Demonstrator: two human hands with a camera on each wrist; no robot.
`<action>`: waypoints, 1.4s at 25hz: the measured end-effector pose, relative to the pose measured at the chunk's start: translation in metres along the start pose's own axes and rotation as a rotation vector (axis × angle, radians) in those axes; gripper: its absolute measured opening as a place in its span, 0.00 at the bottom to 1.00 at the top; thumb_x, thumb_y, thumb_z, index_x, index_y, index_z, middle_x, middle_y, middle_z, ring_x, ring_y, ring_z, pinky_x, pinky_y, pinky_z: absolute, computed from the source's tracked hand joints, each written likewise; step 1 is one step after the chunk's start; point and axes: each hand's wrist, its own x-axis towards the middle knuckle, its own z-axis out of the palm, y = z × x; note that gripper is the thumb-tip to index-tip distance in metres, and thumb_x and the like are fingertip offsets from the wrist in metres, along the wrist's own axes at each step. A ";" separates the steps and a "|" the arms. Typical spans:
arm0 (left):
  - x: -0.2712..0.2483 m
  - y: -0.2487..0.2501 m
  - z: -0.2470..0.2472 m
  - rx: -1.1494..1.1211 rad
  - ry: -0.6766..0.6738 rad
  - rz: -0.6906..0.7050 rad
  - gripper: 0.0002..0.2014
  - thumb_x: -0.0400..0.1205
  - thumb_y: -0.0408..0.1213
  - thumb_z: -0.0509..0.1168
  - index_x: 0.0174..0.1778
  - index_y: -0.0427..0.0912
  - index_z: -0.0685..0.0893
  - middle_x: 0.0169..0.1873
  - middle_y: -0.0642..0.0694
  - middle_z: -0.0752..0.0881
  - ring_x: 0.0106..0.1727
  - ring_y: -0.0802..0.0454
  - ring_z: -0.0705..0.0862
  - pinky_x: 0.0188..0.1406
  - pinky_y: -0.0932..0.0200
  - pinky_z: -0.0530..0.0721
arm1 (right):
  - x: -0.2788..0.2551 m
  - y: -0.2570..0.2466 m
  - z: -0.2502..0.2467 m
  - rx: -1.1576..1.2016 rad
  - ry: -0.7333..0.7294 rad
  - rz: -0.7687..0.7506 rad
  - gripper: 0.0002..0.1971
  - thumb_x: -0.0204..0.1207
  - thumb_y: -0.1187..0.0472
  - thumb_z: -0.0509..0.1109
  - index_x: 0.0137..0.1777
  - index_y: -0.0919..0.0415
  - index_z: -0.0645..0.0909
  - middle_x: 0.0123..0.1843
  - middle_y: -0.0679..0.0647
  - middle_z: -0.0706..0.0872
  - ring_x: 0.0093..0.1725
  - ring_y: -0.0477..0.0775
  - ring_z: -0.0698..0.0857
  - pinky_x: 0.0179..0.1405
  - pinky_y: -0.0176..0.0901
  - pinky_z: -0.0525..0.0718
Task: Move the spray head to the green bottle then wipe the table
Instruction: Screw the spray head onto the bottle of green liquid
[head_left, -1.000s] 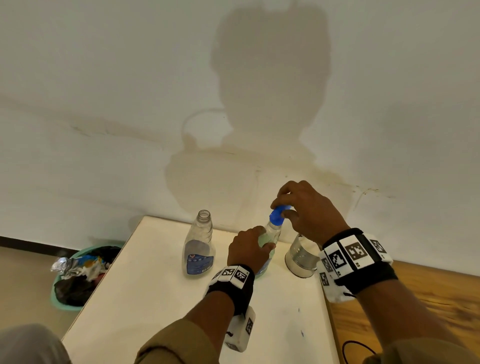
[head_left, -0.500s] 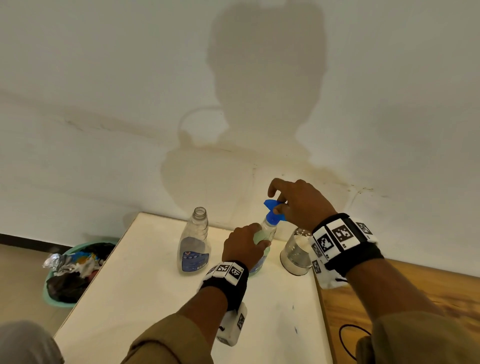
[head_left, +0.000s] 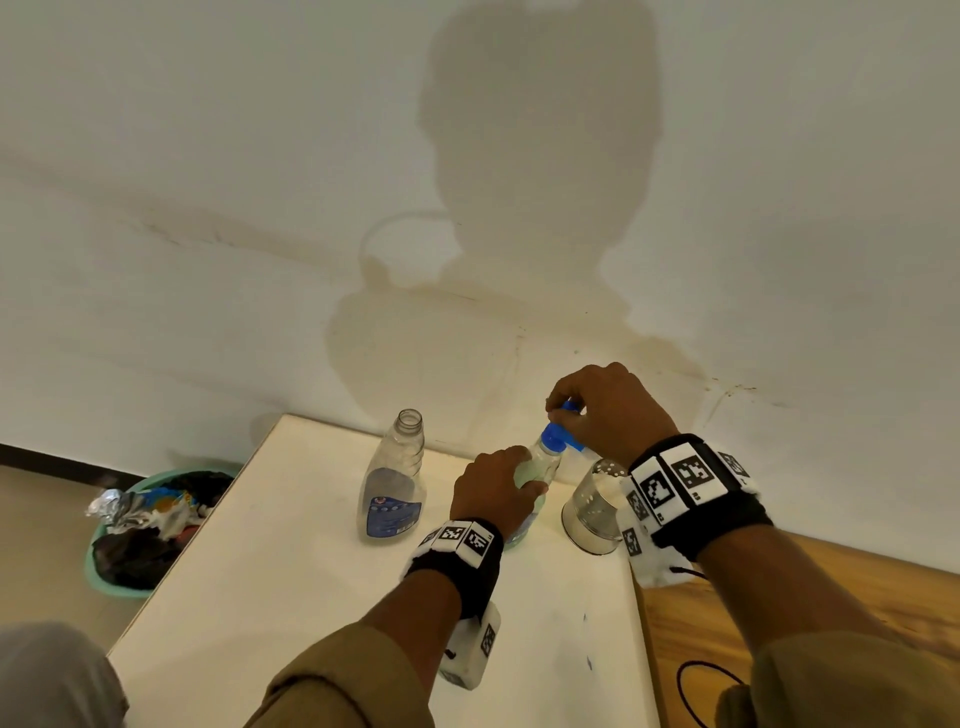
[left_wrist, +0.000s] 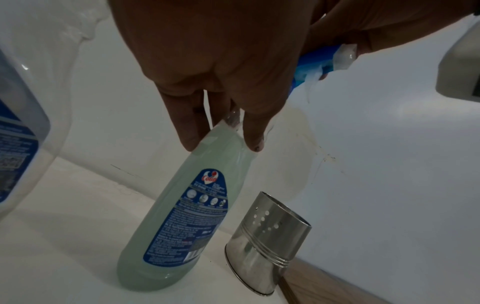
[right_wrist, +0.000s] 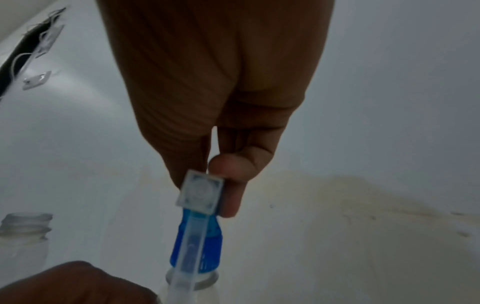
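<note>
Left hand (head_left: 493, 486) wraps green bottle (left_wrist: 182, 222) neck, bottle upright on white surface (head_left: 291, 561). Right hand (head_left: 610, 410) pinches blue spray head (right_wrist: 196, 242) seated on bottle mouth. Steel cup (left_wrist: 267, 242) just beside.

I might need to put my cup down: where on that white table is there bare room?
The near half of the table, in front of the clear bottle and left of the left hand, looks bare. The far right corner is crowded: green bottle, metal cup and right hand sit close together.
</note>
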 end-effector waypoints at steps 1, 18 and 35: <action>0.000 0.000 0.000 0.004 -0.002 0.000 0.25 0.77 0.55 0.66 0.69 0.51 0.75 0.62 0.48 0.85 0.63 0.46 0.82 0.62 0.51 0.79 | 0.000 0.001 -0.001 0.021 -0.015 -0.009 0.08 0.79 0.58 0.69 0.50 0.57 0.90 0.49 0.53 0.92 0.40 0.47 0.84 0.43 0.32 0.78; -0.002 0.003 -0.005 0.017 -0.036 -0.004 0.25 0.79 0.54 0.65 0.71 0.50 0.74 0.64 0.47 0.84 0.65 0.46 0.80 0.65 0.52 0.77 | 0.008 0.001 -0.028 -0.182 -0.383 -0.088 0.25 0.77 0.74 0.67 0.72 0.55 0.79 0.67 0.55 0.86 0.62 0.51 0.84 0.65 0.42 0.79; -0.006 0.003 -0.002 0.029 -0.015 0.004 0.24 0.78 0.55 0.65 0.69 0.52 0.75 0.63 0.49 0.85 0.64 0.46 0.80 0.63 0.52 0.77 | 0.009 -0.008 0.013 -0.195 -0.007 0.207 0.18 0.72 0.47 0.73 0.47 0.64 0.83 0.42 0.59 0.84 0.37 0.55 0.82 0.34 0.42 0.76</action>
